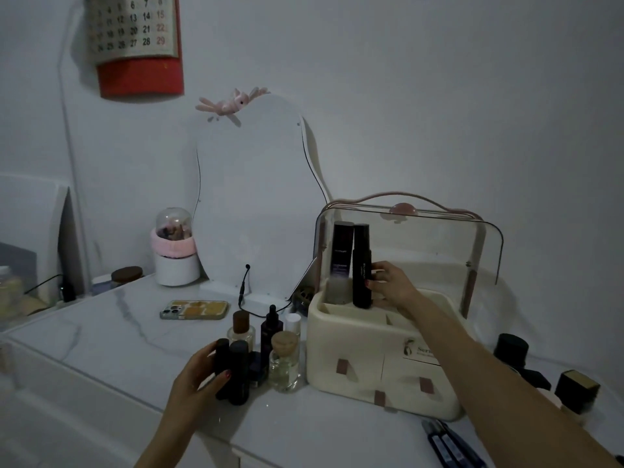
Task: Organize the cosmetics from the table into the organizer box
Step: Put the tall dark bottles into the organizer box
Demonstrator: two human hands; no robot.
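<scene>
Organizer box (381,363), cream, clear lid raised, on marble worktop (111,319). Right hand (391,285): grip closed on tall black bottle (362,268), standing upright in rear-left compartment just beside a dark-labelled bottle (341,258). Left hand (202,373): grip around two short black bottles (233,369) at the front of the worktop cluster. Risk: lifting these may knock the touching glass bottle (284,363); releasing the tall bottle off-centre may topple its neighbour.
</scene>
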